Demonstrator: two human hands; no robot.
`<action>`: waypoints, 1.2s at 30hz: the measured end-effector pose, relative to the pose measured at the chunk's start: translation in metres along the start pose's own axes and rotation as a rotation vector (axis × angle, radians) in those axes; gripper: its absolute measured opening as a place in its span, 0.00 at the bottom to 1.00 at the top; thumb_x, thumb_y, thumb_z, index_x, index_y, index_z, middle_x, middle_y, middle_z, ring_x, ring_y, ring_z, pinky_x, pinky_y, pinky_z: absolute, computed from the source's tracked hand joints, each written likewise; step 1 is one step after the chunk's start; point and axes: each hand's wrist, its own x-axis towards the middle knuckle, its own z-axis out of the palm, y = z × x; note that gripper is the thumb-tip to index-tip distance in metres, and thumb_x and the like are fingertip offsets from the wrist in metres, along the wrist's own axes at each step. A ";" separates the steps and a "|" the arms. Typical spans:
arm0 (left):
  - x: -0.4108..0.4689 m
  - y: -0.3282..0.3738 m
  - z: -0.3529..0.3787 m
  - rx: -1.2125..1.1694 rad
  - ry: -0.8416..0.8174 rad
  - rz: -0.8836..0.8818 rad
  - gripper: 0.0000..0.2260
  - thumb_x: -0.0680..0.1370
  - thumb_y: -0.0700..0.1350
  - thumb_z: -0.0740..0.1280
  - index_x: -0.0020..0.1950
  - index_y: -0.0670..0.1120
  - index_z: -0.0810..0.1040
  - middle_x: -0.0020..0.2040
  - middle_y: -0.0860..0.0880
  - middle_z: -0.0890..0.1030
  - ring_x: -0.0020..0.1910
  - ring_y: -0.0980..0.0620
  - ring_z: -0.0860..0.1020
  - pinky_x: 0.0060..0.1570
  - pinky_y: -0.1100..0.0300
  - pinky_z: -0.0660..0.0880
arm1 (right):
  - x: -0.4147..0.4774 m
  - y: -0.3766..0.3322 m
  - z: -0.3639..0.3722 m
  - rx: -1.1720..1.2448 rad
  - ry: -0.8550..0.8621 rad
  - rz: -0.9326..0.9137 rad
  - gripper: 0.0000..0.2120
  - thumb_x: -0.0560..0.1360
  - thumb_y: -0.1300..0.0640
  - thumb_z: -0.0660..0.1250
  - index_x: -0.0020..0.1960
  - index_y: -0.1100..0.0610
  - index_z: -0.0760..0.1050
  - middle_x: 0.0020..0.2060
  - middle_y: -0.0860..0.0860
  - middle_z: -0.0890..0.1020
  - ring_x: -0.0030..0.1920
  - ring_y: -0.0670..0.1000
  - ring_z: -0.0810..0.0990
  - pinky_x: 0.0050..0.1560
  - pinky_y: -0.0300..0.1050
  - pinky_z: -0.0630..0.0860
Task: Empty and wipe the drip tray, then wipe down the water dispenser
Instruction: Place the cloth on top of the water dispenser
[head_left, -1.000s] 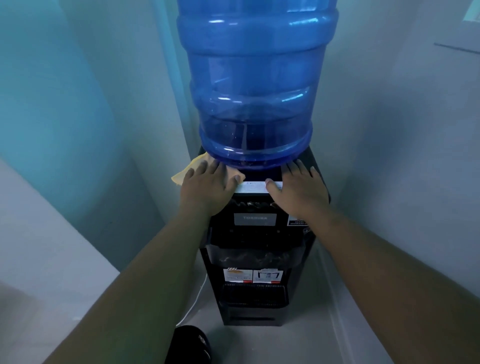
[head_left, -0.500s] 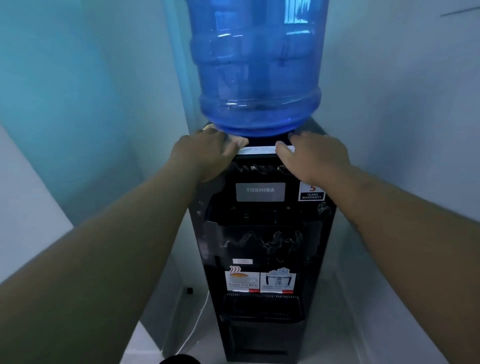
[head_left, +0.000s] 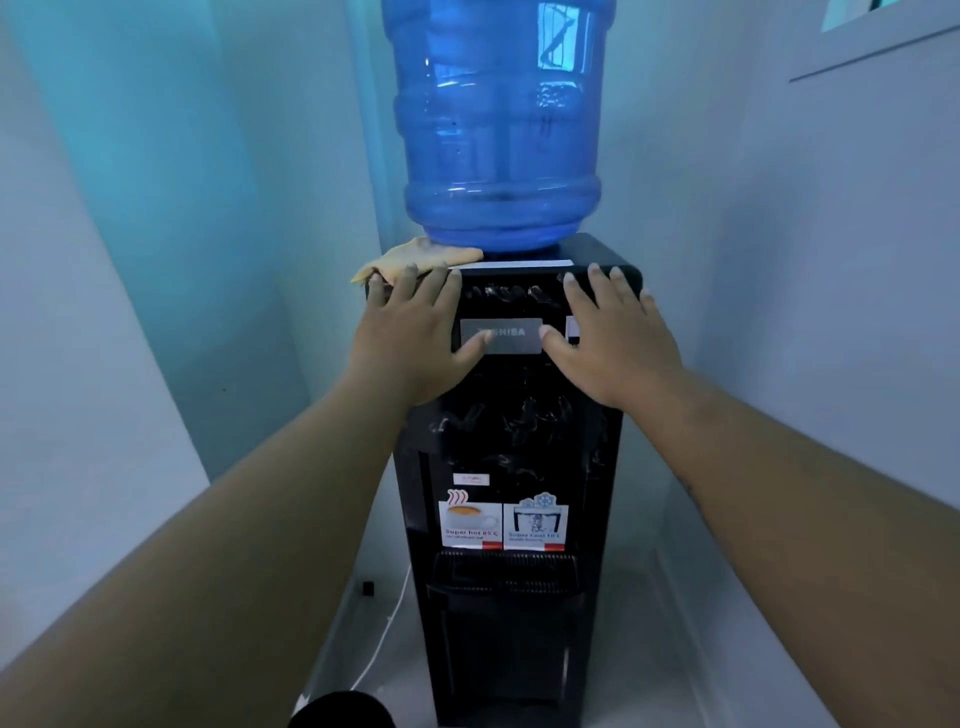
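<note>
Nearest you, at the bottom edge of the view, a dark rounded shape (head_left: 340, 709) sits on the pale floor (head_left: 649, 649); what it is cannot be told. A white cable (head_left: 382, 639) trails along the floor beside the left side of the black water dispenser (head_left: 511, 649), which stands in a narrow recess between pale walls. Low on its front the slotted drip tray (head_left: 506, 571) sits in place in its recess. Above it are two stickers: the left one (head_left: 470, 522) shows a steaming cup and reads "Super hot 85 C"; the right one (head_left: 535, 525) begins "Super Cool", and the rest is too blurred to read. The taps above them are only dark smears. Both your hands are released and hold nothing. Your left hand (head_left: 410, 338) lies flat on the upper front panel, its spread fingers reaching the top front edge. Your right hand (head_left: 610, 338) lies flat by the panel's right top corner. Between your thumbs is a grey plate (head_left: 511, 335) reading "TOSHIBA", its first letters blurred. A yellow cloth (head_left: 421, 260) lies on the dispenser top at its left front corner, just beyond your left fingertips, touching the foot of the blue water bottle (head_left: 501, 130). Far up on the right wall a pale frame (head_left: 883, 41) shows.
</note>
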 end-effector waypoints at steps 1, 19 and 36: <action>-0.007 0.004 -0.002 -0.004 0.004 -0.001 0.37 0.78 0.67 0.51 0.80 0.44 0.56 0.80 0.46 0.60 0.78 0.42 0.57 0.74 0.38 0.54 | -0.008 -0.001 0.001 0.003 -0.008 0.005 0.35 0.79 0.37 0.50 0.80 0.52 0.48 0.79 0.54 0.49 0.79 0.55 0.45 0.77 0.58 0.46; -0.225 0.061 -0.039 -0.097 -0.149 -0.018 0.36 0.80 0.64 0.53 0.81 0.47 0.50 0.81 0.48 0.56 0.79 0.42 0.55 0.76 0.42 0.53 | -0.227 -0.054 -0.005 0.069 -0.280 0.049 0.37 0.78 0.38 0.55 0.80 0.48 0.42 0.79 0.53 0.46 0.79 0.55 0.43 0.77 0.59 0.48; -0.262 0.054 0.136 -0.178 -0.458 -0.032 0.40 0.75 0.73 0.42 0.81 0.52 0.46 0.82 0.48 0.51 0.79 0.42 0.52 0.77 0.41 0.52 | -0.221 -0.030 0.172 -0.063 -0.716 0.077 0.40 0.75 0.37 0.59 0.78 0.42 0.38 0.79 0.51 0.41 0.78 0.57 0.40 0.75 0.60 0.47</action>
